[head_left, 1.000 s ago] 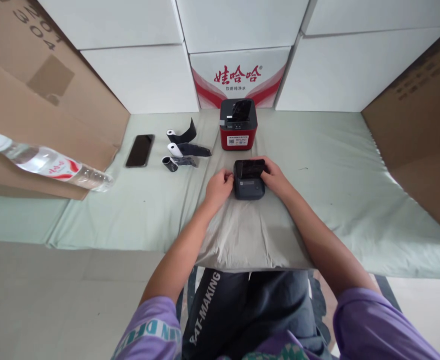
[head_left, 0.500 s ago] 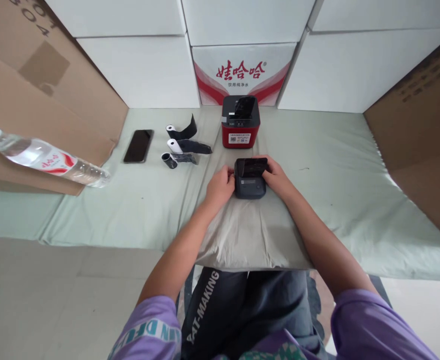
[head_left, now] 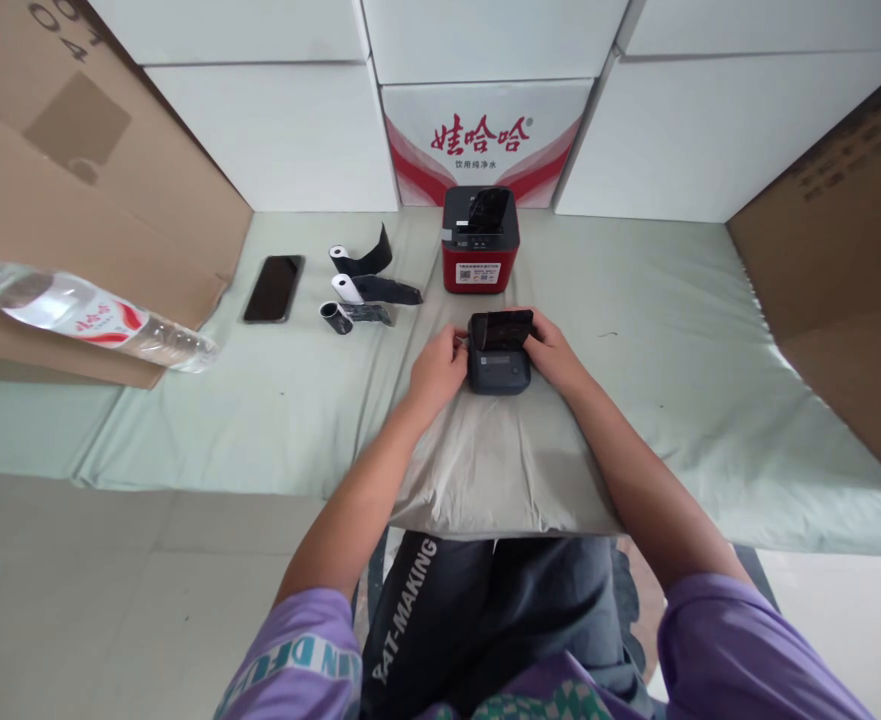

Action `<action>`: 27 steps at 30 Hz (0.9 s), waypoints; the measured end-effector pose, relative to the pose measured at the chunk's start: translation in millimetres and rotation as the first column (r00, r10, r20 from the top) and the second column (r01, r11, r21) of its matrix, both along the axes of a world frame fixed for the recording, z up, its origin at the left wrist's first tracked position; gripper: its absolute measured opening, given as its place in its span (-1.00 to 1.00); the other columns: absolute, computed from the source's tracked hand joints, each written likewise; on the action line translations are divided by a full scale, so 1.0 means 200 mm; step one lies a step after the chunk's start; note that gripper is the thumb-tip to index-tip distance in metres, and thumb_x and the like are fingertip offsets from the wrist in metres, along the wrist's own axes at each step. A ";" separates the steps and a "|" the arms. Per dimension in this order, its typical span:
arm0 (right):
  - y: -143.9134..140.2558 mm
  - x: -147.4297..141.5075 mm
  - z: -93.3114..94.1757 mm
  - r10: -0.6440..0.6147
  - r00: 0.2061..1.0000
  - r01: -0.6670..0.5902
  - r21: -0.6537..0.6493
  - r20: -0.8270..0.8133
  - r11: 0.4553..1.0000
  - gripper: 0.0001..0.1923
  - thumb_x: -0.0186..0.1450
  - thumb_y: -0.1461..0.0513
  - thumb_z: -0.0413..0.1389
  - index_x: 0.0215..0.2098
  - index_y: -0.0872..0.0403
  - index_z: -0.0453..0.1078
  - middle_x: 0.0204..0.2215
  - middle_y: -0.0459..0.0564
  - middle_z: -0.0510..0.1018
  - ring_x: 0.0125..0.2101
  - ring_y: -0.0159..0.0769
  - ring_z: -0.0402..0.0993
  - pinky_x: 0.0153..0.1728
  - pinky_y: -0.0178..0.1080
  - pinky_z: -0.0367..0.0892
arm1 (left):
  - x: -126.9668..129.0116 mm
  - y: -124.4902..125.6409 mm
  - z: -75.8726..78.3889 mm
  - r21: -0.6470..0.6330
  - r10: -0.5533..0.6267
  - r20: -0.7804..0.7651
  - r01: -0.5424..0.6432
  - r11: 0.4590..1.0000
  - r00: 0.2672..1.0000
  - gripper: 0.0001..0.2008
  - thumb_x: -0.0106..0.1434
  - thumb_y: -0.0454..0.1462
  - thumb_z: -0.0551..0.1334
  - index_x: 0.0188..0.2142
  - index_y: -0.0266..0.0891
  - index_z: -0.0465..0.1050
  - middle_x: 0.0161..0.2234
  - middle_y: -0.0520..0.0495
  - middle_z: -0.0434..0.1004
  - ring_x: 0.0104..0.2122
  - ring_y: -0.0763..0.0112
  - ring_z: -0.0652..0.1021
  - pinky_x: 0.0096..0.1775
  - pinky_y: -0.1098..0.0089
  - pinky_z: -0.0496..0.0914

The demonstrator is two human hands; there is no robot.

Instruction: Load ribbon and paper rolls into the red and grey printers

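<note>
Printer: small dark printer is set on a grey cloth at the near middle of the padded surface, its lid raised toward the far side.
Left hand: left hand is pressed against the printer's left flank, fingers curled; how firmly it is gripped cannot be told.
Right hand: right hand is wrapped round the right side and rear corner, closed on the body.
Slip risk: the unit could be skidded on the loose cloth if it is pushed unevenly.
Lid risk: the raised lid could be strained or snapped shut on a fingertip.
Neighbours: red printer just beyond could be knocked; paper rolls and phone are kept well left.
</note>
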State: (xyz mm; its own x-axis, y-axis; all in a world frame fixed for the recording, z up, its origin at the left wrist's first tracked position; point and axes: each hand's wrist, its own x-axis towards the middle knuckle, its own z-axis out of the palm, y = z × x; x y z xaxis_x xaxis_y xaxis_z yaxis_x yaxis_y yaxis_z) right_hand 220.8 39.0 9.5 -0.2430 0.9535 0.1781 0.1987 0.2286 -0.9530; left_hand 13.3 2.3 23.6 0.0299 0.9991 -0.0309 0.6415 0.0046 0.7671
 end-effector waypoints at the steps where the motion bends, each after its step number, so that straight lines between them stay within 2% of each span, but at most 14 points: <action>1: 0.00 0.00 0.00 0.000 1.000 0.000 -0.003 -0.002 1.000 -0.45 0.33 -0.19 0.18 0.07 -0.03 0.53 0.01 0.05 0.66 0.10 -0.02 0.55 0.17 0.06 0.45 | 0.00 0.00 0.00 0.000 0.000 0.003 0.000 1.000 1.000 -0.75 0.46 -0.34 0.09 0.04 -0.21 0.46 -0.04 -0.20 0.67 -0.10 0.16 0.64 -0.09 0.21 0.46; 5: 0.02 0.01 -0.02 -0.039 0.999 0.038 -0.024 -0.026 0.999 -0.50 0.35 -0.15 0.16 0.08 -0.05 0.52 0.07 0.03 0.65 0.17 -0.03 0.52 0.28 0.10 0.37 | 0.00 0.00 0.00 -0.004 -0.002 0.003 0.002 1.000 1.000 -0.74 0.45 -0.34 0.10 0.04 -0.20 0.47 -0.07 -0.19 0.67 -0.12 0.17 0.64 -0.10 0.22 0.46; 10: 0.01 0.07 -0.04 -0.188 0.982 0.188 -0.034 -0.016 0.982 -0.57 0.30 0.05 0.15 0.11 -0.07 0.47 0.15 0.05 0.61 0.20 -0.04 0.51 0.34 0.16 0.30 | -0.01 0.01 0.00 0.000 -0.005 -0.014 0.005 1.000 1.000 -0.76 0.45 -0.33 0.11 0.03 -0.19 0.48 -0.11 -0.16 0.69 -0.14 0.19 0.64 -0.11 0.25 0.45; 13: -0.11 0.06 -0.03 -0.188 0.982 0.187 -0.119 0.010 0.975 -0.50 0.22 0.15 0.11 0.13 -0.03 0.44 0.12 0.11 0.62 0.13 0.00 0.56 0.25 0.21 0.39 | -0.01 0.01 0.01 -0.009 -0.007 -0.049 0.007 1.000 0.999 -0.79 0.46 -0.31 0.13 -0.01 -0.18 0.50 -0.12 -0.15 0.70 -0.12 0.17 0.65 -0.11 0.25 0.44; 15: -0.23 0.00 -0.02 -0.158 0.987 0.159 -0.149 0.021 0.976 -0.39 0.21 0.14 0.11 0.24 -0.01 0.35 0.18 0.16 0.58 0.16 0.03 0.54 0.25 0.20 0.39 | -0.01 0.00 0.03 -0.020 -0.007 -0.079 0.006 1.000 0.997 -0.78 0.47 -0.30 0.12 -0.01 -0.19 0.51 -0.10 -0.17 0.70 -0.10 0.15 0.65 -0.11 0.24 0.44; 18: -0.39 -0.16 -0.01 -0.255 0.948 0.268 -0.045 0.192 0.962 -0.04 0.18 0.01 0.27 0.46 0.03 0.07 0.35 0.26 0.37 0.33 0.16 0.34 0.31 0.24 0.30 | 0.00 0.00 0.04 -0.026 -0.007 -0.127 0.004 1.000 0.992 -0.78 0.47 -0.30 0.12 0.00 -0.19 0.51 -0.08 -0.20 0.70 -0.07 0.13 0.65 -0.10 0.24 0.43; 20: -0.44 -0.26 -0.01 -0.392 0.864 0.397 0.052 0.315 0.916 0.23 0.10 -0.07 0.36 0.53 0.14 -0.14 0.39 0.42 0.25 0.39 0.28 0.20 0.33 0.31 0.22 | 0.00 0.00 0.04 -0.024 -0.009 -0.134 0.006 1.000 0.991 -0.78 0.47 -0.30 0.12 -0.01 -0.19 0.51 -0.08 -0.20 0.70 -0.07 0.14 0.65 -0.11 0.25 0.42; 21: -0.45 -0.31 -0.02 -0.449 0.818 0.444 0.101 0.360 0.890 0.29 0.09 -0.08 0.37 0.54 0.19 -0.20 0.37 0.47 0.24 0.39 0.32 0.18 0.32 0.34 0.21 | 0.00 0.01 0.04 -0.021 -0.008 -0.131 0.005 1.000 0.991 -0.79 0.47 -0.30 0.11 -0.02 -0.19 0.51 -0.08 -0.19 0.70 -0.07 0.15 0.65 -0.12 0.26 0.41; 24: -0.42 -0.37 -0.04 -0.552 0.723 0.518 0.202 0.415 0.831 0.27 0.10 -0.04 0.35 0.53 0.24 -0.22 0.29 0.49 0.32 0.30 0.33 0.26 0.26 0.35 0.25 | -0.01 0.02 0.02 -0.014 -0.009 -0.120 0.007 1.000 0.993 -0.80 0.47 -0.28 0.12 -0.06 -0.18 0.52 -0.11 -0.17 0.71 -0.10 0.17 0.65 -0.15 0.29 0.40; 27: -0.40 -0.34 -0.05 -0.575 0.715 0.528 0.230 0.398 0.817 0.22 0.08 0.01 0.35 0.51 0.22 -0.15 0.23 0.45 0.38 0.23 0.32 0.33 0.21 0.32 0.31 | 0.00 0.02 0.01 0.000 -0.027 -0.126 0.027 1.000 0.992 -0.82 0.45 -0.25 0.14 -0.10 -0.15 0.53 -0.15 -0.14 0.71 -0.14 0.19 0.64 -0.18 0.30 0.38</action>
State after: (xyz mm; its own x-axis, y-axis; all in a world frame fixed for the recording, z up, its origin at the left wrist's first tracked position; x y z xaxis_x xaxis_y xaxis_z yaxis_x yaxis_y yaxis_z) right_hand 153.1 -40.2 -0.3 0.2487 0.9269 0.2809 0.6986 0.0293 -0.7149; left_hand 12.6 5.7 26.6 0.0526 0.9980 -0.0348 0.7331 -0.0149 0.6799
